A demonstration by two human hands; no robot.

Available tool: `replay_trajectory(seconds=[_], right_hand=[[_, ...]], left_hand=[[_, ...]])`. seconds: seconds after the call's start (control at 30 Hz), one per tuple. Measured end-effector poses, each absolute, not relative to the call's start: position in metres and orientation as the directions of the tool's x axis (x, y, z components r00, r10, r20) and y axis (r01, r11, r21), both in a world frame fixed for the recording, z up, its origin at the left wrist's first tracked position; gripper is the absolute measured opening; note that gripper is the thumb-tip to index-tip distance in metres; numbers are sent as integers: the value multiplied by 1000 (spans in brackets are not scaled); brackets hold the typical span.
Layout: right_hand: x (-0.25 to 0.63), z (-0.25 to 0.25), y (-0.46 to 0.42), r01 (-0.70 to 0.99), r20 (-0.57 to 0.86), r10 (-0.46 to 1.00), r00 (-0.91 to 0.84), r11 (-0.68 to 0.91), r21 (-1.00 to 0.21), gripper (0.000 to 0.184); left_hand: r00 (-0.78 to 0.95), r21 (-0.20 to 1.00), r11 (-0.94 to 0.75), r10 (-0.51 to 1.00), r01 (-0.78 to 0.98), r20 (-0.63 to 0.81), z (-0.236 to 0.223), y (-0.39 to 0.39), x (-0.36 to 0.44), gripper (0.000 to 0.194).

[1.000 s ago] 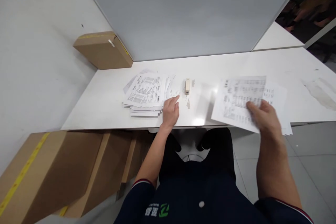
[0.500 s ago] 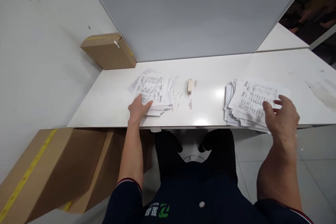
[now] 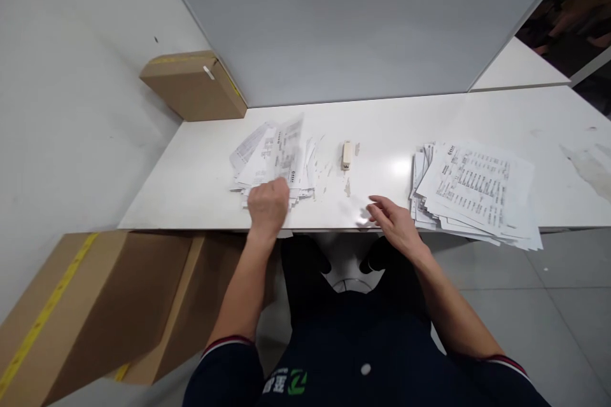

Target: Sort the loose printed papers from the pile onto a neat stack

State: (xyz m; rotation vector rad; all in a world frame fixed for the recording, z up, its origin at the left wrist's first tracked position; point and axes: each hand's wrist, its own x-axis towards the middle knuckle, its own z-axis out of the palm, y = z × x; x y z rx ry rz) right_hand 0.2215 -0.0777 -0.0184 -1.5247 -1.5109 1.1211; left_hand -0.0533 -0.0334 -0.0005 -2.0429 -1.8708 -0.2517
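My left hand (image 3: 268, 208) is closed on the lower edge of a printed paper sheet (image 3: 287, 147), which is tilted up off the left stack of papers (image 3: 255, 162). Other sheets fan out beneath it on the white table. My right hand (image 3: 396, 227) hovers by the table's front edge, fingers apart and holding nothing. Just to its right lies a second, larger stack of printed papers (image 3: 482, 187), its lower corner hanging over the edge. Between the stacks rests a small cream block-shaped object (image 3: 347, 155); its kind is unclear.
A cardboard box (image 3: 195, 89) stands at the table's back left corner, against the wall. Larger cardboard boxes (image 3: 100, 292) with yellow tape are below on the left. A grey panel (image 3: 353, 25) rises along the back of the white table (image 3: 181, 184).
My right hand has left the right stack and moved left toward the middle. My left hand has shifted right and lifted the top sheet of the left stack.
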Motion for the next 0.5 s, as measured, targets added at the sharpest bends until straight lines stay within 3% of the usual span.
replay_trajectory(seconds=[0.07, 0.17, 0.23, 0.3, 0.4, 0.5], right_hand=[[204, -22, -69, 95, -215, 962, -168, -201, -975, 48], [187, -34, -52, -193, -303, 928, -217, -345, -918, 49], [183, -46, -44, -271, -331, 933, -142, -358, -893, 45], [186, -57, -41, -299, -341, 939, -43, -338, -893, 41], [198, -64, -47, -315, -338, 941, 18, -315, -895, 38], [211, -61, -59, -320, -306, 952, -25, -297, -900, 37]], left_hand=[[289, -171, -238, 867, 956, 407, 1, -53, -20, 30], [445, -91, -453, 784, 887, 432, -10, -78, 26, 23], [472, 34, -528, 784, 849, 403, -20, -89, 45, 22], [457, 246, -564, 804, 788, 380, -29, -95, 52, 20], [222, 646, -430, 898, 631, 381, -36, -94, 43, 28], [-176, 903, -144, 957, 405, 231, -37, -83, 24, 42]])
